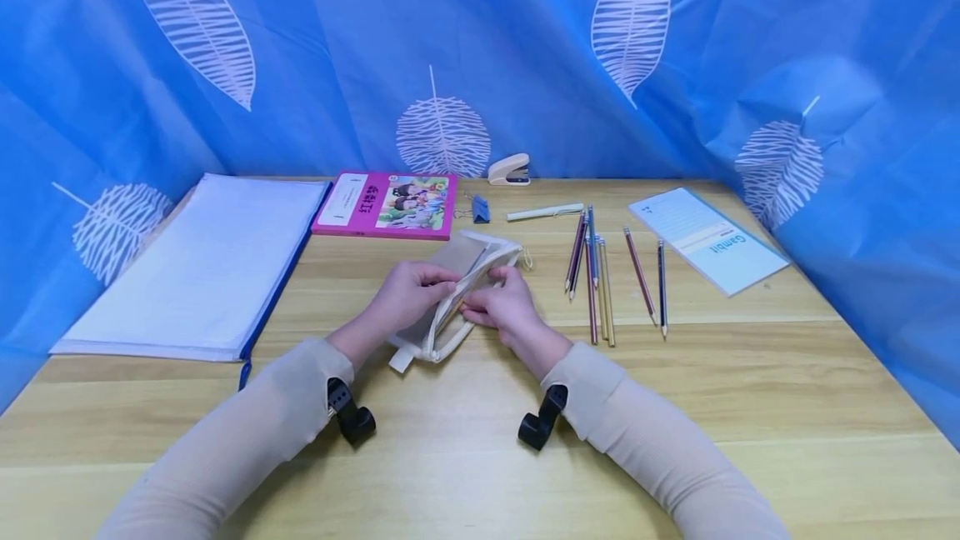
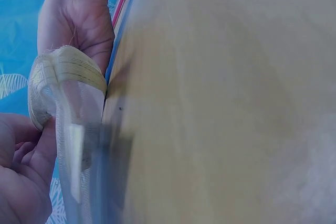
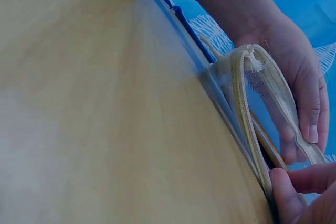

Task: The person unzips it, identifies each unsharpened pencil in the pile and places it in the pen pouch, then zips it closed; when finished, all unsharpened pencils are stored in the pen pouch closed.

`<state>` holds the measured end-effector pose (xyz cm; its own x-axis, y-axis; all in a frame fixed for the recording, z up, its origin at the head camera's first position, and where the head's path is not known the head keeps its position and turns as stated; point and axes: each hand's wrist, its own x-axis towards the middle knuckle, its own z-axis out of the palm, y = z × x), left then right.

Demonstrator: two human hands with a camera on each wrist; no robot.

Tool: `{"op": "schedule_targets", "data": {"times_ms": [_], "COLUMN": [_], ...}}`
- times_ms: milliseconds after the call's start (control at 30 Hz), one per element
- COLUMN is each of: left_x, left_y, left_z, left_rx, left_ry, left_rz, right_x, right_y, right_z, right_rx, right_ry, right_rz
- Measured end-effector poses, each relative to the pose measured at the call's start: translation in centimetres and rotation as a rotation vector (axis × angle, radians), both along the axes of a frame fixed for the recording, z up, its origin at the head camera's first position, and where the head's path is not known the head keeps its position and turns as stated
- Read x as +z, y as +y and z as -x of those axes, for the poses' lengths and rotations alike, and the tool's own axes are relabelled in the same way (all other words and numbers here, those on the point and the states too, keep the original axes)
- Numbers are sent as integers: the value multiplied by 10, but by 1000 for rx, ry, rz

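A cream mesh pencil case (image 1: 437, 347) with a zip lies on the table, its mouth spread wide between both hands. My left hand (image 1: 411, 294) pinches the left zip edge between thumb and fingers, also seen in the right wrist view, where this left hand (image 3: 294, 80) grips the far rim. On the opposite edge, my right hand (image 1: 512, 307) has thumb and fingertips curled at the rim. Inside the case a yellowish pencil (image 3: 265, 139) runs right past the right fingertips; a dark pencil-like thing lies beside it. A small white tag (image 1: 401, 360) sticks out at the near corner.
Several pencils (image 1: 592, 298) lie right of the case. Behind are a pink book (image 1: 352, 211), blue binder clip (image 1: 480, 209), pale green pen (image 1: 545, 212) and white stapler (image 1: 507, 170). A notepad (image 1: 712, 240) lies right; a large white zip folder (image 1: 195, 273) left.
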<state>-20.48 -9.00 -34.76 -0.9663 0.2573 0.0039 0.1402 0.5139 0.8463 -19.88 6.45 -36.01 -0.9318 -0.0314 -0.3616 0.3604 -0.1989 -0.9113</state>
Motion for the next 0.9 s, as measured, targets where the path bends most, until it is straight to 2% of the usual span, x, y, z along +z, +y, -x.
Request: {"op": "schedule_targets", "data": {"times_ms": [133, 567, 900], "left_x": [1, 3, -2], "left_y": [1, 1, -3], "left_z": [-2, -5, 0], "left_rx": [-5, 16, 20], "left_ry": [24, -3, -10], "left_rz": [-7, -4, -34], "right_x": [-1, -6, -1], "right_y": [0, 4, 20], "right_z": [2, 6, 2], "right_rx": [9, 99, 81], "right_ry": [9, 5, 9], "right_rz": [-12, -57, -4]}}
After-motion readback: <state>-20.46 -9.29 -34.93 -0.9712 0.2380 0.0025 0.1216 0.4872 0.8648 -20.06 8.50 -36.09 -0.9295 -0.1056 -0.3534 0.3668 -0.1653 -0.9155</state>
